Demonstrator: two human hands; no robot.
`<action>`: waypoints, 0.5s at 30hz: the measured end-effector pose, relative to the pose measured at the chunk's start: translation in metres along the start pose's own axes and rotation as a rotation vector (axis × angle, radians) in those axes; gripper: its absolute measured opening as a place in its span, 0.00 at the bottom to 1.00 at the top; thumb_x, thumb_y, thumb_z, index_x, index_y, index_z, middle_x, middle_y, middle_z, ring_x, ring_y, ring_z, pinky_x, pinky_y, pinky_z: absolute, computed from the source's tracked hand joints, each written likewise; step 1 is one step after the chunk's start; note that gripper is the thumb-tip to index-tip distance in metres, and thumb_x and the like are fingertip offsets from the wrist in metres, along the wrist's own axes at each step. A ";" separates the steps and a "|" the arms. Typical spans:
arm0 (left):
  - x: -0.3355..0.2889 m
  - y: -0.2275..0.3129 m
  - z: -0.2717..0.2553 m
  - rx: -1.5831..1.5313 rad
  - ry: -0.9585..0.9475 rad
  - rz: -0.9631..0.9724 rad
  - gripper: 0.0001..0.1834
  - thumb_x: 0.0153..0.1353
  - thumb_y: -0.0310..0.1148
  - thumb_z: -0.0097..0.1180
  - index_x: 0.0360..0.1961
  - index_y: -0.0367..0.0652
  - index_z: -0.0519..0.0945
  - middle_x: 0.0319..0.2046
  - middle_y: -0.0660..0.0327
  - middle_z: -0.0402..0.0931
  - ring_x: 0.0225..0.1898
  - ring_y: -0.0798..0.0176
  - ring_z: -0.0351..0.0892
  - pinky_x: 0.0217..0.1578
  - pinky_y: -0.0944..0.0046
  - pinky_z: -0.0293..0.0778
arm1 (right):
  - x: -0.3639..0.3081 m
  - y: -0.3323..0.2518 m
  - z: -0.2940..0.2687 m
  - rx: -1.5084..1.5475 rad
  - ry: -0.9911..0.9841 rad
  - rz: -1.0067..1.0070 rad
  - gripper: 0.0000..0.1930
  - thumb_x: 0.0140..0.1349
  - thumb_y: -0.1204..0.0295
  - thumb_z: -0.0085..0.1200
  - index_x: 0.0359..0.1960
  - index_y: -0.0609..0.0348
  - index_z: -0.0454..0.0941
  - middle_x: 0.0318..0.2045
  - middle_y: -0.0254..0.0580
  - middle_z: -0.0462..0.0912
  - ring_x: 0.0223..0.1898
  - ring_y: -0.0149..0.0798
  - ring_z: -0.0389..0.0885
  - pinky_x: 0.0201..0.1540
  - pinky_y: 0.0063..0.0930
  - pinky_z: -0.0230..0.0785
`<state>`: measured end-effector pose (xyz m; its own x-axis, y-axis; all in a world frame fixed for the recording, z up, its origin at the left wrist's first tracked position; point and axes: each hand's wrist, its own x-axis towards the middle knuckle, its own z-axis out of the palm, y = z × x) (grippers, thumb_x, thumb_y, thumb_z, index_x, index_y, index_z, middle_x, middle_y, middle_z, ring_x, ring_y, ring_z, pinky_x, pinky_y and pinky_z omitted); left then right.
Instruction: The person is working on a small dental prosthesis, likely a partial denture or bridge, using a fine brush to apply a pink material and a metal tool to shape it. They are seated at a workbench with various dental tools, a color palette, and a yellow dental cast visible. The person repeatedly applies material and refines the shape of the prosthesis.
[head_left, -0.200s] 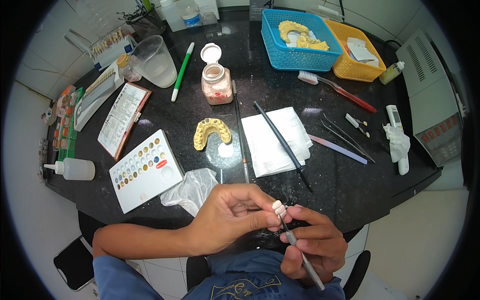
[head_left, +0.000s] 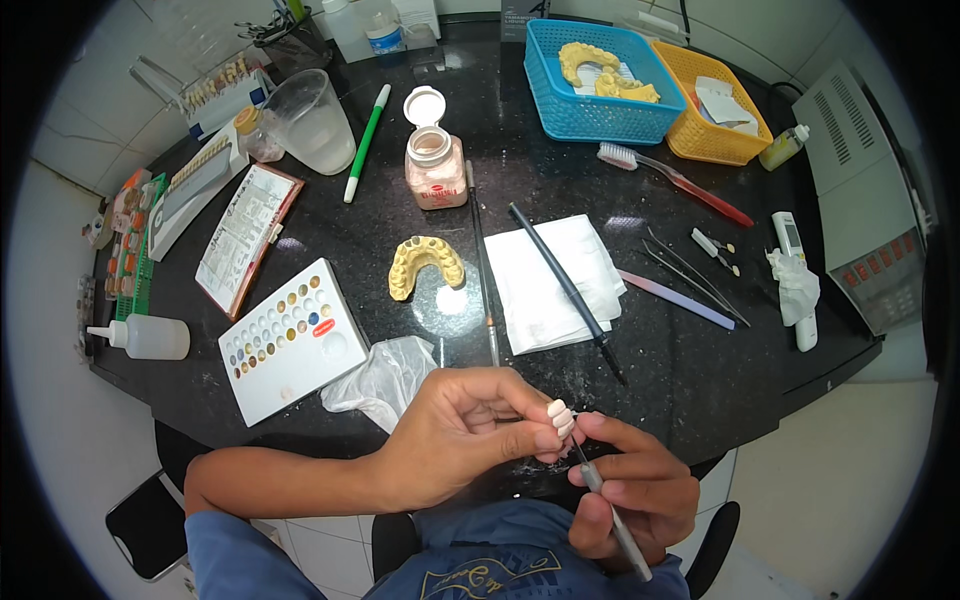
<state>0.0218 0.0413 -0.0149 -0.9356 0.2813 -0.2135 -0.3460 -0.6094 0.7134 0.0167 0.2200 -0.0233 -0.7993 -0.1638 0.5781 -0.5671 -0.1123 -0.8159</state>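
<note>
My left hand (head_left: 465, 430) pinches a small dental bridge (head_left: 561, 419) of pale, tooth-shaped units between thumb and fingers. Close on its right, my right hand (head_left: 645, 478) grips a slim metal carving tool (head_left: 626, 538) like a pen. The tool's thin tip points up at the lower side of the bridge; whether it touches cannot be told. A yellow plaster dental model (head_left: 400, 268) in a horseshoe shape lies on the dark worktop beyond my hands. Crumpled thin white plastic (head_left: 385, 375) lies beside my left wrist.
A white palette (head_left: 262, 392) with coloured wells lies left. An uncapped jar of pink powder (head_left: 436, 185) stands behind the model. Folded white tissue (head_left: 520, 315) carries a dark brush (head_left: 560, 270). Tweezers (head_left: 690, 275) and a red-handled toothbrush (head_left: 690, 185) lie right, below a blue basket (head_left: 600, 124).
The carving tool and my right hand have shifted slightly right and down, away from the bridge's face. The bridge is turned a little, showing more of its units.
</note>
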 end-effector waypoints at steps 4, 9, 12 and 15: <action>0.000 0.000 0.000 0.047 0.007 0.001 0.04 0.58 0.19 0.59 0.35 0.33 0.77 0.38 0.48 0.79 0.39 0.62 0.81 0.41 0.66 0.79 | 0.001 0.000 -0.003 -0.034 -0.019 0.001 0.14 0.48 0.78 0.64 0.37 0.62 0.74 0.26 0.48 0.82 0.40 0.57 0.84 0.42 0.45 0.81; 0.000 0.002 0.003 0.105 0.028 -0.009 0.04 0.58 0.19 0.59 0.33 0.34 0.76 0.37 0.46 0.79 0.37 0.62 0.82 0.40 0.65 0.80 | 0.002 -0.001 -0.003 -0.052 -0.021 0.002 0.14 0.48 0.79 0.64 0.36 0.62 0.75 0.26 0.48 0.82 0.39 0.56 0.84 0.42 0.45 0.81; 0.000 0.003 0.002 0.102 0.026 -0.009 0.04 0.58 0.19 0.58 0.33 0.34 0.76 0.37 0.46 0.79 0.37 0.62 0.82 0.40 0.65 0.80 | 0.003 0.000 -0.002 -0.059 -0.025 -0.004 0.14 0.48 0.78 0.64 0.36 0.62 0.75 0.26 0.48 0.82 0.39 0.56 0.85 0.42 0.45 0.81; 0.001 0.003 0.002 0.111 0.022 -0.009 0.04 0.58 0.19 0.58 0.33 0.34 0.76 0.37 0.46 0.79 0.37 0.62 0.82 0.40 0.65 0.80 | 0.002 0.001 -0.003 -0.059 -0.027 -0.008 0.14 0.48 0.78 0.64 0.36 0.62 0.75 0.26 0.47 0.82 0.39 0.56 0.85 0.42 0.45 0.81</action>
<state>0.0206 0.0416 -0.0117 -0.9343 0.2689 -0.2339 -0.3453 -0.5205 0.7810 0.0138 0.2223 -0.0226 -0.7894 -0.1895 0.5839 -0.5851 -0.0556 -0.8090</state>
